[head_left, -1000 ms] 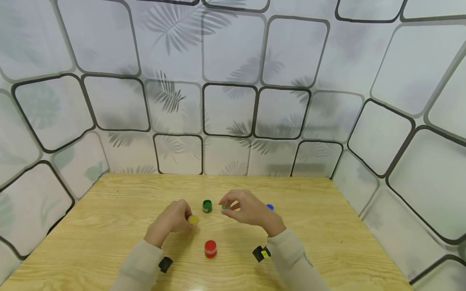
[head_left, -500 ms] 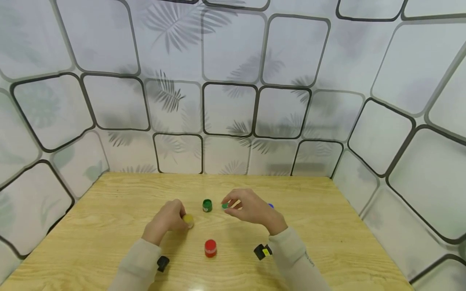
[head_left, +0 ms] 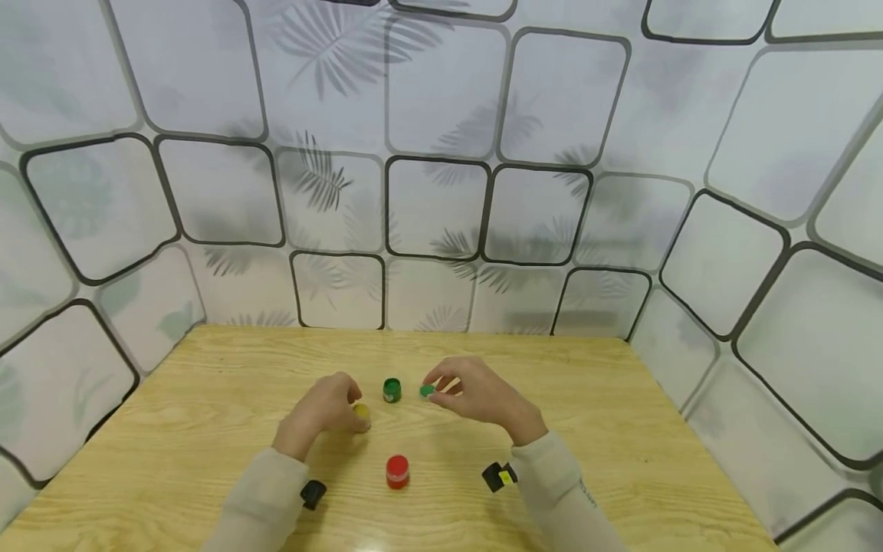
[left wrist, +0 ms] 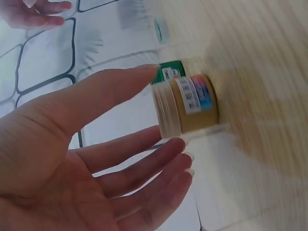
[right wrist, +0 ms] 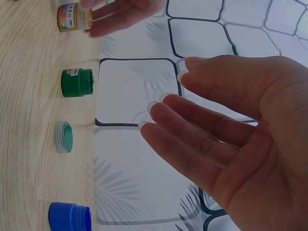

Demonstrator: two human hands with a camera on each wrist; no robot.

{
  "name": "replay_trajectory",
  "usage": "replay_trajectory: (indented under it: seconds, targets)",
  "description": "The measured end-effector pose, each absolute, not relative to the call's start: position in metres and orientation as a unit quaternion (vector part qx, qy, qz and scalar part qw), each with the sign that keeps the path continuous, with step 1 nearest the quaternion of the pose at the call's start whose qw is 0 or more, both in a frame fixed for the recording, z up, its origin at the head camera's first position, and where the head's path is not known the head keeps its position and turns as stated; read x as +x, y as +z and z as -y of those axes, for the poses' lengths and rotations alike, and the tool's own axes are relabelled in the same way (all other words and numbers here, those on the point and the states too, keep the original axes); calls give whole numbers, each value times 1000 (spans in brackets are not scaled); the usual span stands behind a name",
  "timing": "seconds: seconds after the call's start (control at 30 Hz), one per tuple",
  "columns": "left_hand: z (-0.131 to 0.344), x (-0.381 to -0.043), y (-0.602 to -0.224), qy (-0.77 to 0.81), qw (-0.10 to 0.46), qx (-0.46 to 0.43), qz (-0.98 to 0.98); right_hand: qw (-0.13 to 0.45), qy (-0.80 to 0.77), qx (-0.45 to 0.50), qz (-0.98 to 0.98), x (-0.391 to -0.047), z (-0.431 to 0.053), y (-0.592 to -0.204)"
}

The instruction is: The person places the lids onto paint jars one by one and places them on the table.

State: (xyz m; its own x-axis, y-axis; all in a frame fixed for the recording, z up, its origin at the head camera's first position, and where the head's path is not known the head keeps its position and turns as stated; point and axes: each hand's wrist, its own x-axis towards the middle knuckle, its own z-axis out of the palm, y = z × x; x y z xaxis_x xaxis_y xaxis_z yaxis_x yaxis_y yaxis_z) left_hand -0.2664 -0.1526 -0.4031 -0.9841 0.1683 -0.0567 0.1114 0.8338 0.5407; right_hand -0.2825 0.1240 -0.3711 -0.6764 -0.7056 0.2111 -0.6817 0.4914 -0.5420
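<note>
My left hand (head_left: 324, 410) is at a small yellow-ochre paint jar (left wrist: 199, 103) that stands upright on the table, thumb and index finger pinching its clear lid from two sides. Beyond it stands a green paint jar (head_left: 392, 390) without a lid. A loose lid (right wrist: 63, 137), green inside, lies on the table to the right of the green jar. Just over this lid hovers my right hand (head_left: 476, 395), fingers relaxed and slightly bent, with nothing between thumb and fingertips in the right wrist view.
A red paint jar (head_left: 397, 471) stands nearer to me, between the forearms. The blue paint jar (right wrist: 70, 216) is beyond my right wrist, hidden in the head view. Pale patterned curtain (head_left: 434, 207) surrounds the wooden table (head_left: 234, 399) at the back and sides.
The yellow jar shifted left with my left hand, then slightly back right. My right hand has drawn a little right from the green lid, which now lies more in sight.
</note>
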Motion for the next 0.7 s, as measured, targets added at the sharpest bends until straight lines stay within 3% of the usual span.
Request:
replay_trajectory:
  seconds: [0.7]
  targets:
    - [107,-322,-399,259,116,8,-959,16,-308,-407,-860,-286,-127,-371]
